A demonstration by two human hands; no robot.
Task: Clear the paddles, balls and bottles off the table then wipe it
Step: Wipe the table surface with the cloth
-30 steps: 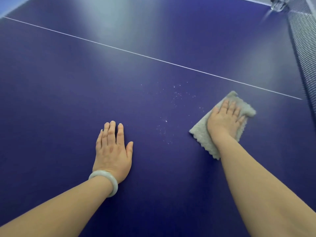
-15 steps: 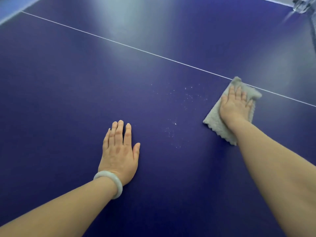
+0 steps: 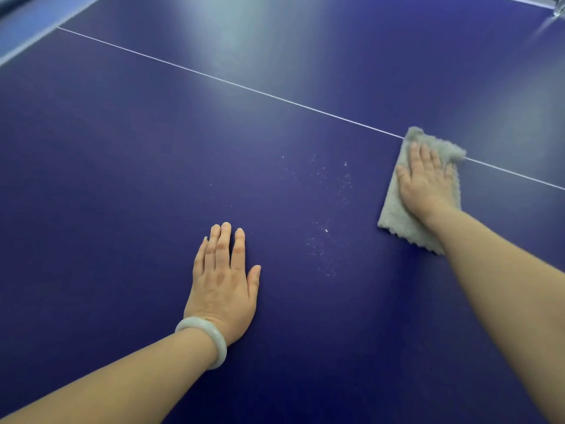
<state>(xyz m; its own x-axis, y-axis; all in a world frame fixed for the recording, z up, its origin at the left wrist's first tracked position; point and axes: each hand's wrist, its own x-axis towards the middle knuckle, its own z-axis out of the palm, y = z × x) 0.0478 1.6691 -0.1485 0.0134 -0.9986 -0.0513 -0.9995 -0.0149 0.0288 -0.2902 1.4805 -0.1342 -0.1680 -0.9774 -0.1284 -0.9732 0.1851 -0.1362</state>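
**Head view: both palms flat, cloth at the centre line**

Head view, the only one we have. We look down on a dark blue table (image 3: 122, 179) whose top fills nearly the whole frame. A thin white line (image 3: 244, 87) runs across it from upper left down to the right. Past the line we see broad pale glare (image 3: 244, 41), a soft reflection on the far half. The near half reads darker and even.

Left hand (image 3: 221, 280): palm down on the bare table, low in the frame and left of centre. The fingers are straight and close together, the thumb out to the side. It holds nothing. A pale, milky bracelet (image 3: 200, 323) sits on that wrist.

Right hand (image 3: 425, 182): flat on a grey cloth (image 3: 393, 214), fingers straight and slightly spread, pressing it onto the surface. No finger curls round it. The cloth lies at the right. Its far corner is bunched and overlaps the white line. Its near edge is scalloped and sticks out beside the forearm.

Between the hands is a scatter of small white specks (image 3: 324, 231) on the table. They lie left of the cloth and apart from it, and right of the left hand.

Room: little shows. At top left is the table's pale edge stripe (image 3: 39, 36), then a lighter blue strip (image 3: 18, 22) past it. We cannot tell what that strip is. In the top right corner is a bit of something clear and shiny (image 3: 559, 4), cut off by the frame. We cannot identify it.
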